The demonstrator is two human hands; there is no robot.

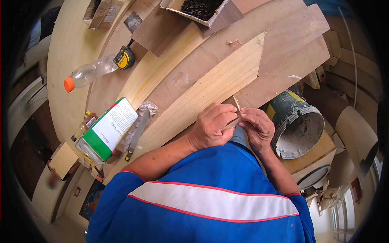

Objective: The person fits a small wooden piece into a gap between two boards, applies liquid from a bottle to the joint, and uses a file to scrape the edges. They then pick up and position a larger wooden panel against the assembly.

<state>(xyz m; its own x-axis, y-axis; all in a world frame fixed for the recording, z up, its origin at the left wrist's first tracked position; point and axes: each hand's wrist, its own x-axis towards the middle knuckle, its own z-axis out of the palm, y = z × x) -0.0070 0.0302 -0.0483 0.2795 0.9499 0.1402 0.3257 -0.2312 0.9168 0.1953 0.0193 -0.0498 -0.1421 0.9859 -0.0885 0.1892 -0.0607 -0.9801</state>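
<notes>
In front of my waist, my left hand is closed around a small flat brown piece of wood. My right hand pinches at the other end of this piece, its fingertips almost meeting those of the left. A thin pale edge sticks up between the two hands; my fingers hide much of it. Just beyond them lies a long light-coloured board with a slanted end, resting on the brown work surface.
A handsaw, a green-and-white can, a plastic bottle and a tape measure lie at left. A box of dark screws stands at the back. A dirty bucket lies tipped at right.
</notes>
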